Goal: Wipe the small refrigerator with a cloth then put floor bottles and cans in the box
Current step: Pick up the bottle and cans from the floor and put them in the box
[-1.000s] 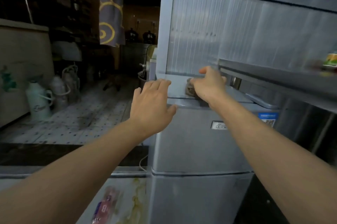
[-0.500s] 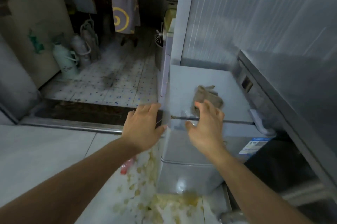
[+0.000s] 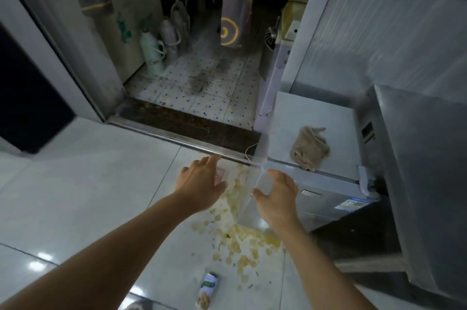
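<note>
While both bare arms reach forward over a pale tiled floor (image 3: pixel 83 183), the left hand (image 3: pixel 202 184) hangs with fingers straight and slightly spread, holding nothing, above a scatter of yellowish chip-like scraps (image 3: pixel 236 239) strewn across the tiles. Just beside it, the right hand (image 3: pixel 276 194) is likewise empty, its fingers relaxed and gently bent, poised in front of the upper corner of the small refrigerator (image 3: pixel 310 117). On the refrigerator's flat top lies a crumpled tan cloth (image 3: pixel 309 149), near the front edge and well apart from both hands. One can (image 3: pixel 207 289) with a green-and-white label lies tipped on its side on the floor at the bottom of the head view, between the two forearms; whether it holds anything cannot be told. Past a metal door threshold (image 3: pixel 182 136), a pale green thermos jug (image 3: pixel 151 53) stands on blue-dotted tiles near a hanging grey curtain with yellow rings (image 3: pixel 236 1).
</note>
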{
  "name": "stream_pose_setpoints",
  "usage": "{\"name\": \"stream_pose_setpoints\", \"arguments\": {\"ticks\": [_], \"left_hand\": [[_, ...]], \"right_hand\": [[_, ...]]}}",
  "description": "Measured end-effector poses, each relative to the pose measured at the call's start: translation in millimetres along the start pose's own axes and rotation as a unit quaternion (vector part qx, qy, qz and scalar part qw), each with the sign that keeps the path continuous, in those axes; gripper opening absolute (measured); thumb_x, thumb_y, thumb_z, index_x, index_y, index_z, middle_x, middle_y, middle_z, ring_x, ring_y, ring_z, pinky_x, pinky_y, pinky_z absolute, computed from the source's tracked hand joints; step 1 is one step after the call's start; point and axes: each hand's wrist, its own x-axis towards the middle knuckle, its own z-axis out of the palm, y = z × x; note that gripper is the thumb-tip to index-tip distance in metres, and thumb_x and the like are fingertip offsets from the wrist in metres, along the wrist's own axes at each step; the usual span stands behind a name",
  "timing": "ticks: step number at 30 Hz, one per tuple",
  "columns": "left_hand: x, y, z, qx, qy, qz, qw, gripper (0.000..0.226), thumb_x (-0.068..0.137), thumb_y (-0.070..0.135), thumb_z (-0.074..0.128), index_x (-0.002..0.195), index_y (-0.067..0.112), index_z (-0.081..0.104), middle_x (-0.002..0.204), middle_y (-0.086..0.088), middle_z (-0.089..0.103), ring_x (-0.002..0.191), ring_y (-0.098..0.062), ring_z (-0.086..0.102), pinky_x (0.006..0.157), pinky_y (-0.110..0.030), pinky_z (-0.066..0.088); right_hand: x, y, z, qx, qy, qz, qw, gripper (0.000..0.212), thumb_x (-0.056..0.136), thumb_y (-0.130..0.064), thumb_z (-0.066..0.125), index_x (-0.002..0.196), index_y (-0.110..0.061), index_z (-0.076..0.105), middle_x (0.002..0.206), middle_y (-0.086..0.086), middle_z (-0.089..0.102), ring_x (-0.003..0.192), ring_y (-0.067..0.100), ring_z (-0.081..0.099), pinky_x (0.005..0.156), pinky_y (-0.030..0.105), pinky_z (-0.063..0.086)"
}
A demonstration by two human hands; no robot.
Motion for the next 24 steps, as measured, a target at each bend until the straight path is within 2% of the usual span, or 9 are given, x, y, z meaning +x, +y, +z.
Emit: {"name": "stream_pose_setpoints", "arguments": {"ticks": [5, 8, 12, 16, 24], "left_hand": [[4.5, -50.8, -23.6, -0.016, -0.03, -0.008, 0.999, 0.065, 0.089, 0.037, 0.056, 0.144, 0.02, 0.026, 0.144, -0.003, 0.044, 0.128, -0.024, 0.045, 0.105, -0.04, 0.035], [18.7, -91.5, -35.2, -0.022, -0.053, -0.009, 0.998, 0.062, 0.09, 0.036, 0.056, 0.143, 0.023, 0.026, 0.142, -0.001, 0.046, 0.126, -0.023, 0.047, 0.104, -0.038, 0.036], [40.4, -148.0, -51.1, -0.017, -0.101, 0.006, 0.995, 0.062, 0.09, 0.038, 0.054, 0.143, 0.022, 0.025, 0.143, -0.001, 0.045, 0.129, -0.023, 0.044, 0.106, -0.039, 0.035], [61.5, -190.8, -63.5, -0.006, -0.143, 0.027, 0.989, 0.063, 0.091, 0.039, 0.053, 0.144, 0.021, 0.023, 0.143, -0.001, 0.044, 0.13, -0.023, 0.043, 0.107, -0.04, 0.036], [119.0, -210.1, -53.4, 0.018, -0.217, 0.056, 0.974, 0.064, 0.09, 0.04, 0.054, 0.143, 0.02, 0.024, 0.143, -0.002, 0.044, 0.129, -0.025, 0.044, 0.105, -0.042, 0.038]], "right_hand": [[-4.3, -32.3, 31.8, -0.013, -0.013, 0.057, 0.998, 0.052, 0.085, -0.022, 0.064, 0.132, -0.013, 0.044, 0.137, 0.01, 0.041, 0.129, 0.027, 0.032, 0.106, 0.033, 0.03], [0.2, -62.4, 63.0, -0.004, -0.012, 0.097, 0.995, 0.055, 0.086, -0.022, 0.064, 0.134, -0.011, 0.041, 0.138, 0.012, 0.039, 0.13, 0.028, 0.031, 0.107, 0.034, 0.029], [4.1, -104.5, 111.5, 0.014, -0.016, 0.151, 0.988, 0.058, 0.086, -0.021, 0.062, 0.138, -0.011, 0.037, 0.143, 0.011, 0.034, 0.135, 0.027, 0.026, 0.108, 0.031, 0.027], [6.2, -132.9, 147.4, 0.034, -0.003, 0.201, 0.979, 0.059, 0.086, -0.022, 0.062, 0.138, -0.014, 0.037, 0.144, 0.01, 0.032, 0.134, 0.026, 0.027, 0.104, 0.029, 0.031], [41.2, -133.6, 174.7, 0.052, 0.023, 0.264, 0.963, 0.06, 0.085, -0.021, 0.064, 0.138, -0.009, 0.037, 0.14, 0.015, 0.037, 0.132, 0.03, 0.031, 0.106, 0.035, 0.032]]}}
